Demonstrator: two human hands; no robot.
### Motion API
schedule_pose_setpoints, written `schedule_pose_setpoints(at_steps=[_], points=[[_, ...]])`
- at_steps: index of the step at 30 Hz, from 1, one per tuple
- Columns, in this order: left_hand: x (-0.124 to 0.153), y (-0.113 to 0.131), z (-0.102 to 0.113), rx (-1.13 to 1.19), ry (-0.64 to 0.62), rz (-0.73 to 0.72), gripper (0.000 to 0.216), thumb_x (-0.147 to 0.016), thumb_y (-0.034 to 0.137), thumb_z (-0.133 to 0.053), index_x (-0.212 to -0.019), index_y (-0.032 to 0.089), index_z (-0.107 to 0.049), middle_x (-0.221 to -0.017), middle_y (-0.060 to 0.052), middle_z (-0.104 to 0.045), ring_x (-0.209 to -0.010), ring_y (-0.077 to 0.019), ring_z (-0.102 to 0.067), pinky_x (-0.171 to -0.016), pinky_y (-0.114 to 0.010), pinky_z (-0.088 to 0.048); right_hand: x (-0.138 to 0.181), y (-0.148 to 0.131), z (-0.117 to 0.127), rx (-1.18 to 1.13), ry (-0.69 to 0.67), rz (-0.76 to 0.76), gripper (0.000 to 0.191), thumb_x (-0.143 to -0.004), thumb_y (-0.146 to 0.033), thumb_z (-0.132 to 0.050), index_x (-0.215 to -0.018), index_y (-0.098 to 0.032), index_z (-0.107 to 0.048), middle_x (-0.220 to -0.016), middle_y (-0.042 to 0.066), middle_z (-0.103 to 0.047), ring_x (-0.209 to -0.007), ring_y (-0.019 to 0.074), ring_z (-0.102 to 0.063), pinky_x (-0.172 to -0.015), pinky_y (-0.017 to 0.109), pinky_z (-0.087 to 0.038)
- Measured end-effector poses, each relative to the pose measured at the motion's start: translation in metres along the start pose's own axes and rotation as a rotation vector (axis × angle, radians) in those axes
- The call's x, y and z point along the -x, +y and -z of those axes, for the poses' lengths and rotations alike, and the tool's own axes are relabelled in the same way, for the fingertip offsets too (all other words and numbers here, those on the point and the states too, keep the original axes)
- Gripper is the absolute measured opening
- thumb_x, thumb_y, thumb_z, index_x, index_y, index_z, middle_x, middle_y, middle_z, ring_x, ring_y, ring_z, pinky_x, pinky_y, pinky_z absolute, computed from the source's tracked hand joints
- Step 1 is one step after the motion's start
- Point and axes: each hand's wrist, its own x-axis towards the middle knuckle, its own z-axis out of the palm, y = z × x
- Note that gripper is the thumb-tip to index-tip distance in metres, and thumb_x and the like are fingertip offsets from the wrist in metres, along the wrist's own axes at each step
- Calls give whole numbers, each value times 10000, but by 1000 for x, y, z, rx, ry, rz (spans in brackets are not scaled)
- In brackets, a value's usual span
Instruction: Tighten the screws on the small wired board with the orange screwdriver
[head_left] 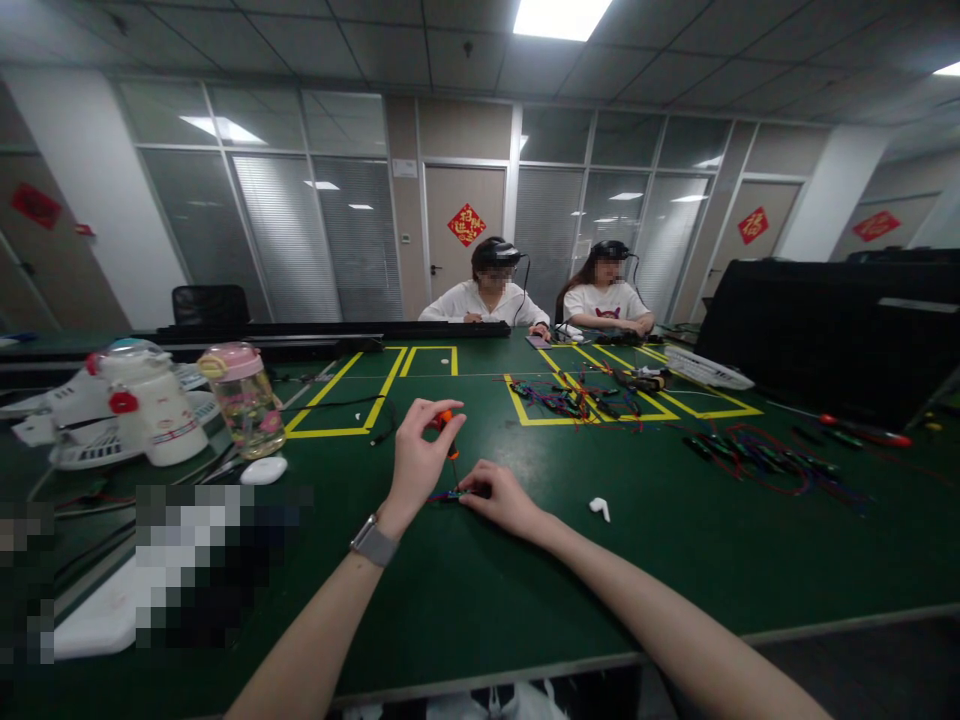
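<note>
My left hand (417,458), with a watch on the wrist, pinches the orange handle of a small screwdriver (448,428) held upright over the green table (465,590). Its tip points down at a small wired part (450,494) lying on the table. My right hand (501,497) rests on the table with its fingers pressed on that part, holding it down. A black cable (352,405) runs behind my left hand.
A pink-lidded bottle (244,397), a white jug (150,400) and a white oval case (263,470) stand at the left. A white earbud (600,508) lies right of my hands. Bundles of coloured wires (757,455) lie beyond. Two people sit at the far side.
</note>
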Motion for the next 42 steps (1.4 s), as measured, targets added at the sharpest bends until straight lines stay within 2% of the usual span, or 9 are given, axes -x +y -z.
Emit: schedule_pose_setpoints(at_steps=[3,6,9,12,18,25,30,37,42], points=[[2,2,0,-55,-21,-16,214,-873,330,-546,-1030,234,-654,-897,-22,-545,-829,-145,-554,-775,-274,-467,1,-9,20,93,-42,89,218,-755,-202,-704,-972,-183,-703,-871,41,-626,-791,160,-590,-737,271,-468],[2,4,1,-48,-68,-19,255,-907,304,-489,-1113,244,-626,-940,-29,-544,-858,-143,-553,-791,-274,-462,12,-15,64,175,148,86,241,-825,-266,-623,-1047,-186,-675,-968,72,-639,-857,183,-602,-784,296,-469],[2,4,2,-52,-74,-7,268,-907,299,-489,-1132,240,-621,-950,-31,-554,-866,-146,-558,-788,-275,-465,40,-4,112,256,386,-95,201,-848,-270,-547,-914,-158,-701,-892,83,-664,-774,186,-622,-732,302,-484],[1,3,4,-26,-91,0,296,-915,289,-468,-1174,235,-601,-1049,-47,-588,-952,-159,-575,-853,-297,-467,79,21,138,266,421,-361,209,-782,-296,-590,-860,-144,-711,-843,96,-698,-734,214,-647,-695,320,-505],[2,1,3,94,-139,31,342,-936,274,-409,-1243,224,-549,-1182,-72,-614,-1006,-170,-617,-903,-339,-479,131,53,122,67,349,-488,360,-749,-463,-597,-925,-167,-702,-835,95,-726,-738,227,-673,-656,303,-524],[1,-1,5,86,-111,49,337,-927,271,-422,-1229,217,-562,-1164,-79,-628,-980,-174,-637,-873,-343,-500,124,51,112,151,369,-454,315,-716,-455,-602,-812,-178,-716,-744,82,-707,-653,215,-636,-607,305,-495],[1,0,5,92,-111,54,335,-927,271,-423,-1225,215,-567,-1157,-79,-634,-981,-178,-640,-882,-351,-502,127,49,114,170,321,-396,315,-774,-423,-534,-929,-188,-676,-701,52,-659,-617,189,-607,-573,285,-485],[1,-1,4,109,-101,60,333,-925,274,-430,-1221,215,-572,-1151,-79,-638,-961,-174,-650,-868,-342,-514,137,53,119,344,262,-139,298,-833,-240,-428,-953,-222,-700,-1146,106,-613,-1026,225,-607,-895,358,-486],[2,-1,4,120,-107,60,340,-930,283,-420,-1230,211,-563,-1163,-82,-627,-961,-170,-643,-865,-337,-515,138,46,124,317,138,-141,260,-854,-311,-480,-928,-243,-719,-978,105,-673,-897,228,-644,-804,343,-527]])
